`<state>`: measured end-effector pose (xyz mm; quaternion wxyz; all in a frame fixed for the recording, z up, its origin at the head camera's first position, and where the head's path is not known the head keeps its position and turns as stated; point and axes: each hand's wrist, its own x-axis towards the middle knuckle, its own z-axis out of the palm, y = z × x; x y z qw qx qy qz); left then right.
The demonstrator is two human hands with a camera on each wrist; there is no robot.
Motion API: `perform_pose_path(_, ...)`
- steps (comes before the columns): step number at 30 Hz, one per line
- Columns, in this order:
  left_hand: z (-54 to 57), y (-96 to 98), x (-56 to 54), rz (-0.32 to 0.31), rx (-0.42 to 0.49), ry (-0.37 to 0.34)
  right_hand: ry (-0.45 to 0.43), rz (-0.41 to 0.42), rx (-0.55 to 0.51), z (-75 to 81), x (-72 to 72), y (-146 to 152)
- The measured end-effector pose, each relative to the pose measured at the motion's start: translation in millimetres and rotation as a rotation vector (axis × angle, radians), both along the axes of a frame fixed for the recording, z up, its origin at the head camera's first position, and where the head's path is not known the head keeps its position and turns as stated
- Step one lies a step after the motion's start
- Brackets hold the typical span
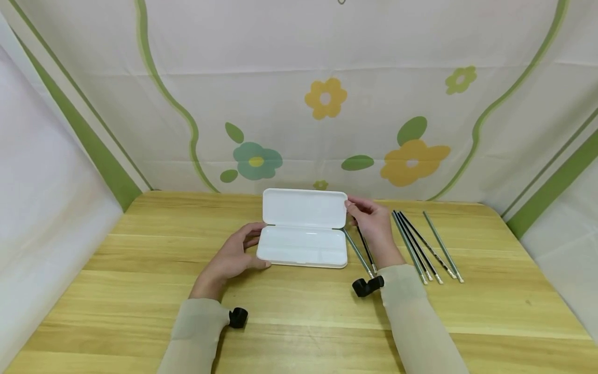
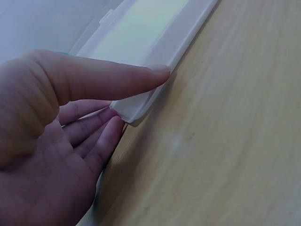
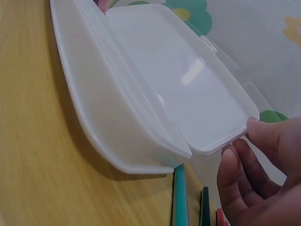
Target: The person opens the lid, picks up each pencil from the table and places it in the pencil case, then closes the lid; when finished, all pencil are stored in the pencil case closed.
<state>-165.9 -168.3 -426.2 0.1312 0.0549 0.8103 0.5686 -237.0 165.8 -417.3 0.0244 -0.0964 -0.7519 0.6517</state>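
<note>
A white pencil case (image 1: pixel 301 248) sits on the table with its lid (image 1: pixel 304 208) raised, and no contents show inside. Around its left end, my left hand (image 1: pixel 233 255) holds the case: the thumb lies along the front edge, the other fingers at the back corner. My right hand (image 1: pixel 375 228) pinches the right edge of the lid between thumb and fingers, as the right wrist view shows too. A green pencil (image 1: pixel 357 252) and a black pencil (image 1: pixel 367 250) lie just right of the case, partly hidden by the case and my right hand.
Right of my right arm lie several green and dark pencils (image 1: pixel 411 248), with one green pencil (image 1: pixel 443 246) a little apart. A flower-patterned curtain (image 1: pixel 280 104) hangs behind the wooden table (image 1: pixel 140 280). Each sleeve carries a black mount (image 1: pixel 367 286) at the wrist.
</note>
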Motion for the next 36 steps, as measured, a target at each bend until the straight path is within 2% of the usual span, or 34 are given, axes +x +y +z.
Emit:
perform_pose_path(8,2.8,4.7,2.3,0.027,-0.001,-0.002,0.026,0.006,0.033,3.3,1.4,-2.3)
perform_pose_path(15,6.2,9.3,3.1,0.045,-0.003,-0.005,0.040,0.001,0.012,7.3,3.5,-2.3)
perform_pose_path(19,3.9,9.4,3.0,0.059,-0.003,0.006,0.043,0.009,-0.010,9.5,6.5,-1.5)
perform_pose_path(26,-3.9,10.1,4.6,0.049,0.000,0.005,0.014,0.007,0.054,18.3,28.6,21.6)
perform_pose_path(31,-5.4,9.7,5.1,0.058,-0.011,0.017,-0.007,0.054,0.054,23.6,44.0,51.6)
perform_pose_path(36,-5.1,9.5,3.8,0.036,-0.018,0.026,-0.028,0.068,0.084,24.6,63.4,86.7)
